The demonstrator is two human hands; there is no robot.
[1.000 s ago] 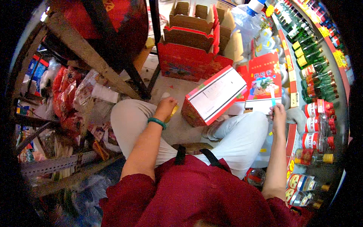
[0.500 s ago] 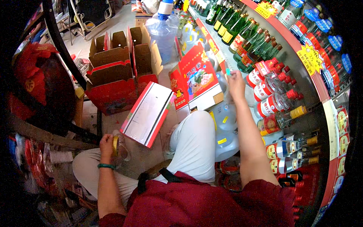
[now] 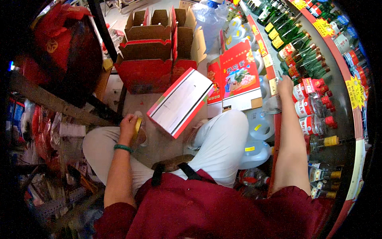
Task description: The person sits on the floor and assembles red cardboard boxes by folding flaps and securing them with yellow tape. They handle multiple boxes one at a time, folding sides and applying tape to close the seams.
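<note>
My left hand (image 3: 127, 129) is closed around a roll of yellow tape (image 3: 138, 126), above my bent left knee. My right arm reaches out to the shelf edge, where my right hand (image 3: 285, 87) has its fingers pinched on a small teal object, too small to name. On the floor between my hands lies a closed carton (image 3: 181, 102), tilted, its white side up and its edges red. Beyond it a red printed carton (image 3: 240, 73), looking flattened, leans by the water jugs. Neither hand touches the cartons.
Several open red cartons (image 3: 145, 75) stand ahead. Clear jugs (image 3: 256, 153) line the shelf foot at my right. Shelves hold green bottles (image 3: 280, 38) and red-capped bottles (image 3: 306, 106). A dark post (image 3: 102, 32) and red bags (image 3: 51, 46) are at left.
The view has shifted, so most things sit further right and higher. My right hand has gone to the shelf edge by the bottles. My left hand still holds the tape roll.
</note>
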